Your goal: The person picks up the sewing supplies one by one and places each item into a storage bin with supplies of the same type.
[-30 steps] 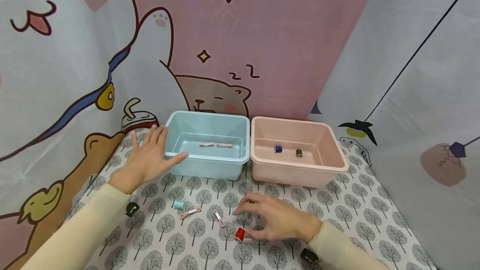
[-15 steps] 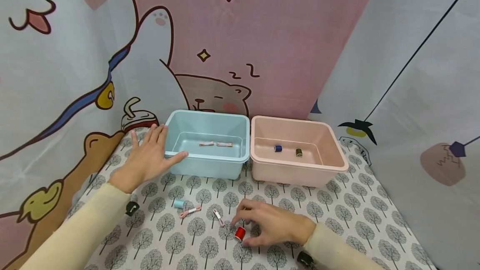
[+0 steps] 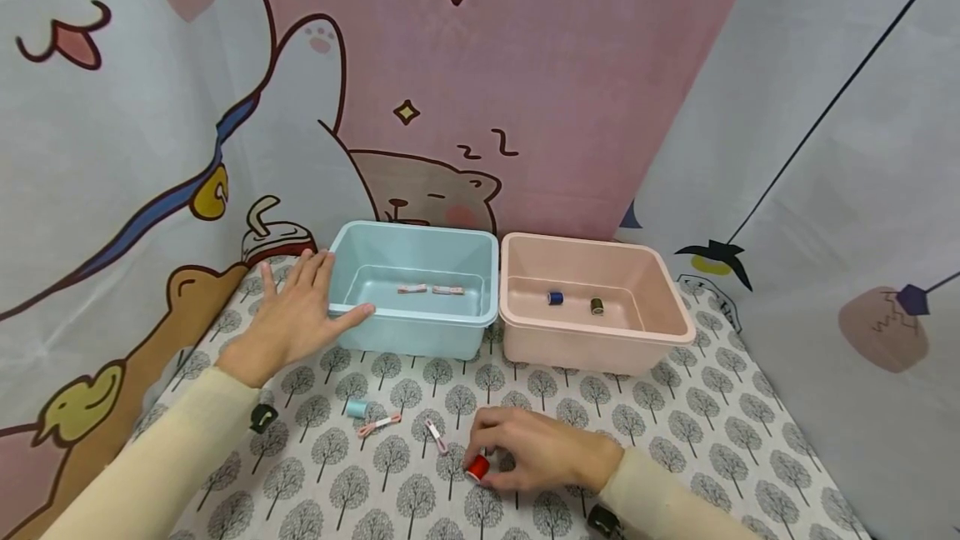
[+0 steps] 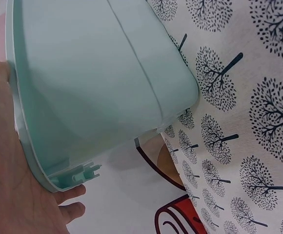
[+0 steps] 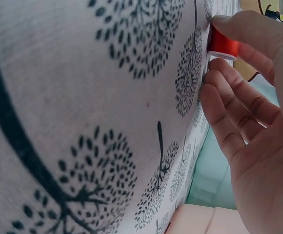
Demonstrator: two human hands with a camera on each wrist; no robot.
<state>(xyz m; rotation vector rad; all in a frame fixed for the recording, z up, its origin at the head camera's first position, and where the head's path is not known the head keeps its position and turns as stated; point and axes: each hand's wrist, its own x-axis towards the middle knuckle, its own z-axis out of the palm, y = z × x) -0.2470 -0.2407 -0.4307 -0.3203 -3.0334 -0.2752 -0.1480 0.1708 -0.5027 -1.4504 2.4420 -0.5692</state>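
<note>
Right wrist view shows the right hand (image 5: 263, 141) pinching a red, white-ended thread spool (image 5: 224, 43) on tree-printed white cloth (image 5: 78, 112); only head view shows the whole left hand (image 3: 292, 327), fingers extended, against a pale-blue plastic bin (image 3: 412, 338).

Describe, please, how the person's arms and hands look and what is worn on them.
The left sleeve and right sleeve are plain, pale cream and reach the wrists. A small black device shows at the left wrist, another at the right. The left hand and right hand wear no gloves.
</note>
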